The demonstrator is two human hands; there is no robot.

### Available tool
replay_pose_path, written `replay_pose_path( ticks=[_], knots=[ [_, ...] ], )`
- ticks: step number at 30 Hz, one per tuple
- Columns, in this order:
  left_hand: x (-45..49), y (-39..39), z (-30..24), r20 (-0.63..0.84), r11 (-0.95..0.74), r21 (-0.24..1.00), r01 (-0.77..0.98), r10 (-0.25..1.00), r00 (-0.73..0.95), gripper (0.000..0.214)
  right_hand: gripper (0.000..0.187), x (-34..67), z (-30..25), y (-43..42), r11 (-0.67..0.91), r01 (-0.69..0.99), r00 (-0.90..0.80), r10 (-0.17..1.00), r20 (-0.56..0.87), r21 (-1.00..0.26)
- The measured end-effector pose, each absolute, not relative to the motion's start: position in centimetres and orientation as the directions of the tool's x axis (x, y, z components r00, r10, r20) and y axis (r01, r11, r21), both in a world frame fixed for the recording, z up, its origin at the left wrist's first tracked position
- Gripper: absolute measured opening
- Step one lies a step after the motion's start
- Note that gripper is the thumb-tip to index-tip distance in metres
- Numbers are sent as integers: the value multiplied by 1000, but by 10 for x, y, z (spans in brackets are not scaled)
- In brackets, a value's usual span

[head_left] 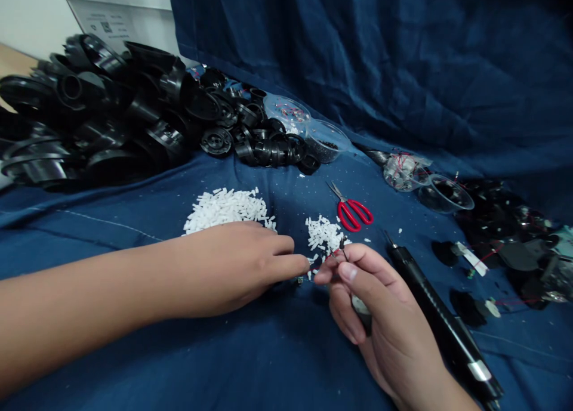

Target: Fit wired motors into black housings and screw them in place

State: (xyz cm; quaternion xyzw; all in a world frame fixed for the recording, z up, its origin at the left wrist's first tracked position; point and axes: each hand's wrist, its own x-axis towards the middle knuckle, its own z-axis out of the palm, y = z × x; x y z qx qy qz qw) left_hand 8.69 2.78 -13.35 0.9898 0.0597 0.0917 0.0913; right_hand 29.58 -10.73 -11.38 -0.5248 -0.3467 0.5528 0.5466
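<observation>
My left hand point(244, 262) rests palm down on the blue cloth point(250, 351), its fingers drawn together in a pinch at a tiny white piece near the small pile of white plastic bits point(324, 233). My right hand point(371, 306) is closed around a small black part with thin red and black wires point(339, 251) pinched between thumb and forefinger. The fingertips of both hands almost meet. A bigger pile of white bits point(226, 208) lies just beyond my left hand.
A heap of black plastic rings and housings point(111, 113) fills the back left. Red-handled scissors point(351, 211) lie behind the small pile. A black pen-like tool point(441, 318) lies right of my right hand. Clear cups point(329, 139) and wired black parts point(505, 244) sit at the right.
</observation>
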Motion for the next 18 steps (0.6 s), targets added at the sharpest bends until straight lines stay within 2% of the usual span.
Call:
replay_pose_path(
  ticks=[3, 7, 10, 12, 15, 18],
  knots=[
    [86, 28, -133, 191, -983, 164, 86, 117, 975, 53, 19, 296, -114, -108, -173, -231, 150, 966, -210, -957],
    [86, 29, -132, 197, -984, 162, 73, 105, 975, 47, 20, 295, -113, -109, -183, -203, 157, 964, -217, -962],
    [86, 29, -131, 206, -978, 191, 85, 125, 971, 54, 20, 294, -113, -109, -191, -203, 164, 960, -226, -960],
    [86, 28, -132, 191, -972, 213, 98, 140, 971, 49, 19, 294, -114, -110, -178, -215, 167, 962, -216, -960],
    [87, 28, -133, 152, -965, 233, 119, 157, 976, 29, 17, 294, -113, -110, -148, -236, 169, 967, -190, -960],
    [88, 29, -132, 150, -964, 242, 108, 147, 978, 21, 18, 294, -112, -111, -147, -239, 168, 967, -190, -960]
  ],
)
